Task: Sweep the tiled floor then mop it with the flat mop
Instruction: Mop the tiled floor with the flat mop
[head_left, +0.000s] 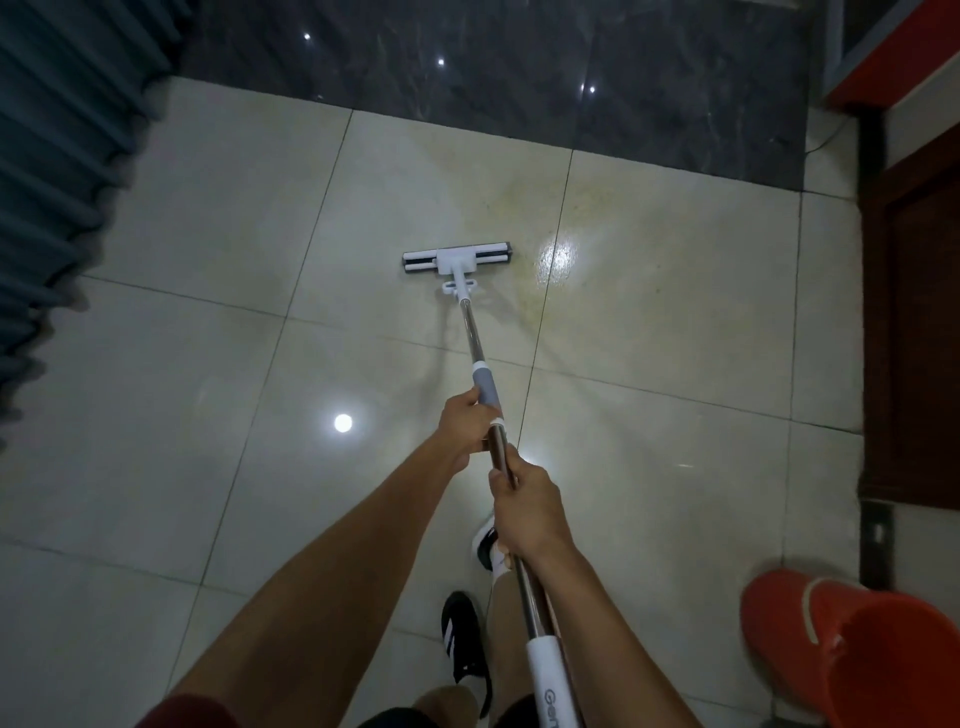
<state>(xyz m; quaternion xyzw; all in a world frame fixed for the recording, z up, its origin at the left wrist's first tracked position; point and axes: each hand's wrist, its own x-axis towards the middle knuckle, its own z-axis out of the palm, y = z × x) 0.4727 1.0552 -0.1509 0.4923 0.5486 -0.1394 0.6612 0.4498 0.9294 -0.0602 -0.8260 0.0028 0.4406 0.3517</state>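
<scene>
The room was dim. Small bright reflections of lamps glared off the glossy pale tiled floor (208, 270) and the dark polished marble strip (519, 67). Corners darkened and bent outward; the orange plastic bucket (862, 660) was blurred.

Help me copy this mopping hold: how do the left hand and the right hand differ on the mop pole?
The left hand sits lower down the mop pole, nearer the mop head; the right hand holds higher, nearer the body. The left hand's grip is at the grey sleeve; the right hand's is on bare metal. Both wrap their fingers round the pole.
</scene>
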